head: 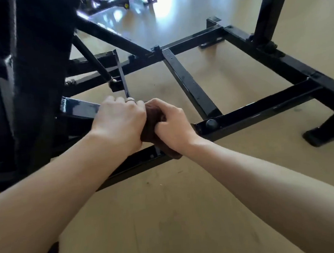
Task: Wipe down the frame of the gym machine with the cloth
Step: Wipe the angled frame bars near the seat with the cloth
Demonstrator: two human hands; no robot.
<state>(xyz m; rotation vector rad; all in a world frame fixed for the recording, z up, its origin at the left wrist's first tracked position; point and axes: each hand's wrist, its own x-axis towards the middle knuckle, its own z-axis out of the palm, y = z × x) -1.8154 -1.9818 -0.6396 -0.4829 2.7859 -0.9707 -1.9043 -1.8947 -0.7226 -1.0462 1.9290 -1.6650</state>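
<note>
The gym machine's black steel base frame [260,112] lies low over the floor, with a near rail, a cross bar and a far rail. A dark brown cloth [154,121] is bunched between both hands over the near rail. My left hand [118,123] grips the cloth from the left, a ring on one finger. My right hand [172,124] grips it from the right, fingers curled round it. A fold of cloth hangs below my right wrist against the rail. Most of the cloth is hidden by the hands.
The machine's dark bulky body [20,77] fills the left side. A black upright post [268,8] rises at the back right, and a frame foot [320,133] stands on the tan floor [168,215]. Other equipment [118,1] stands far behind.
</note>
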